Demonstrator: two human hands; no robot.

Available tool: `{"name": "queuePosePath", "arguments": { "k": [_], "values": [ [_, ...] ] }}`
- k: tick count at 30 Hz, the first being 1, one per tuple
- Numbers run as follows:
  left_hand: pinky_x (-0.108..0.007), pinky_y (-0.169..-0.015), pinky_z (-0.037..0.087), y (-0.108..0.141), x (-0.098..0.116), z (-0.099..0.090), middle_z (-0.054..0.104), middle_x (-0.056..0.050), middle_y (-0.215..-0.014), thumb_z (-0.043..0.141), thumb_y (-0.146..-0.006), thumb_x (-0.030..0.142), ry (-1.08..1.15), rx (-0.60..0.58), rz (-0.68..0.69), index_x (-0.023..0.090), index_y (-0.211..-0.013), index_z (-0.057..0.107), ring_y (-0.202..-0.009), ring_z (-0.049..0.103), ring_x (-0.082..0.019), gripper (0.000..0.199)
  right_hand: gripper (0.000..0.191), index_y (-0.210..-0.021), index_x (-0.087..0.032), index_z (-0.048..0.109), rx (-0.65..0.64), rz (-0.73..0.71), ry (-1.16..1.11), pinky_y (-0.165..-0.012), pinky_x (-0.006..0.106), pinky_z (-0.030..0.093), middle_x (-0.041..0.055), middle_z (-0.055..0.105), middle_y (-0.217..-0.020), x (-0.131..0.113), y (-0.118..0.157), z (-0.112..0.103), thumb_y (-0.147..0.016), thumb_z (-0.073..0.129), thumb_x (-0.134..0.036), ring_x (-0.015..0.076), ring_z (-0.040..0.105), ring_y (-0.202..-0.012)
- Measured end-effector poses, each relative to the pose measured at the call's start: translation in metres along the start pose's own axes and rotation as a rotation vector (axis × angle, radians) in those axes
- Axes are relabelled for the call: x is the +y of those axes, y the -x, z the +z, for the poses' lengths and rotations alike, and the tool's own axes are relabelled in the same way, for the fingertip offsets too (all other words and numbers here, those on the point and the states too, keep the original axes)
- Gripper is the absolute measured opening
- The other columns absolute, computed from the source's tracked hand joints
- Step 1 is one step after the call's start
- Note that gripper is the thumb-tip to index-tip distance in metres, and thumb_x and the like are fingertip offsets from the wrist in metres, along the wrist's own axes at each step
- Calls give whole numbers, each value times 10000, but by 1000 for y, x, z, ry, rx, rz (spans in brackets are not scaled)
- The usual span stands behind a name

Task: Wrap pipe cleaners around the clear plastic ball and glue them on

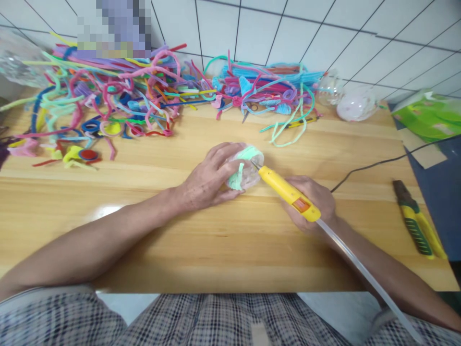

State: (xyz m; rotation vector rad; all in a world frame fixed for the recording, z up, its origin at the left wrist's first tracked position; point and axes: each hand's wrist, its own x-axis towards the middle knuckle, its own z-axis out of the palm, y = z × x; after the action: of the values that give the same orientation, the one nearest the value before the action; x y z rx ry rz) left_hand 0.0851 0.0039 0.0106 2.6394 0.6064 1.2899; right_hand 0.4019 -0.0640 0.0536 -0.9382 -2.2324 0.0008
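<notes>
My left hand [212, 178] is wrapped round a clear plastic ball [252, 179] at the middle of the table. Mint-green pipe cleaner [236, 179] lies against the ball's surface. In my right hand [311, 199] is a yellow hot glue gun [284, 188], its metal nozzle pointing left at the ball; I cannot tell whether the tip touches it. A long translucent glue stick [360, 269] runs out of the gun's rear toward the lower right. The fingers of my right hand are partly hidden behind the gun.
Tangled coloured pipe cleaners [118, 101] cover the back left, with blue and pink bundles [266, 81] at the back middle. Clear balls [356, 105] stand at the back right. Yellow-handled pliers [416, 221] lie by the right edge. A black cord [370, 167] crosses the right side.
</notes>
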Motion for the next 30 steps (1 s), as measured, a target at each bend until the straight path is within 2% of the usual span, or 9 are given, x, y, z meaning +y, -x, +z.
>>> {"name": "queuePosePath", "arguments": {
  "k": [5,9,13,19,25,30],
  "values": [
    [-663,-1238,603,0,1,0,625,-274,-1659,776,-1076,557,4,-2,-4,242,-1682,493,-1558,631,-417,739,305,-1298,-261,720,45,20,-60,-766,368,711,74,882,-1043,6,7,9,-996,718,-218,270,877,-911],
    [-663,-1243,603,0,2,0,624,-273,-1660,779,-1075,545,9,-3,-3,248,-1679,501,-1571,623,-414,728,350,-1330,-269,709,85,10,-51,-730,359,694,50,878,-1025,7,7,10,-988,720,-198,254,866,-869],
    [-668,-1217,625,0,1,0,636,-287,-1633,762,-1087,543,-16,-4,13,223,-1659,514,-1551,640,-421,701,321,-1307,-274,690,28,-1,3,-723,355,696,65,884,-1032,3,3,3,-995,710,-202,258,876,-896],
    [-706,-1190,645,-2,2,-3,627,-290,-1641,740,-1102,546,-32,-31,1,222,-1642,509,-1533,651,-431,670,227,-1182,-276,717,-64,79,-30,-783,377,719,75,895,-1055,2,5,3,-959,706,-234,281,891,-939],
    [-699,-1184,651,-2,2,-2,633,-291,-1627,770,-1078,569,-19,-9,16,204,-1651,518,-1521,659,-440,725,335,-1281,-259,724,47,23,-43,-776,352,693,60,883,-1038,5,7,9,-959,730,-167,260,877,-906],
    [-676,-1222,627,0,1,0,627,-290,-1637,785,-1070,544,1,-1,-3,223,-1664,518,-1567,624,-424,726,286,-1271,-253,750,150,-7,-11,-691,339,650,60,874,-988,9,7,15,-987,748,-218,252,855,-842]
  ]
}}
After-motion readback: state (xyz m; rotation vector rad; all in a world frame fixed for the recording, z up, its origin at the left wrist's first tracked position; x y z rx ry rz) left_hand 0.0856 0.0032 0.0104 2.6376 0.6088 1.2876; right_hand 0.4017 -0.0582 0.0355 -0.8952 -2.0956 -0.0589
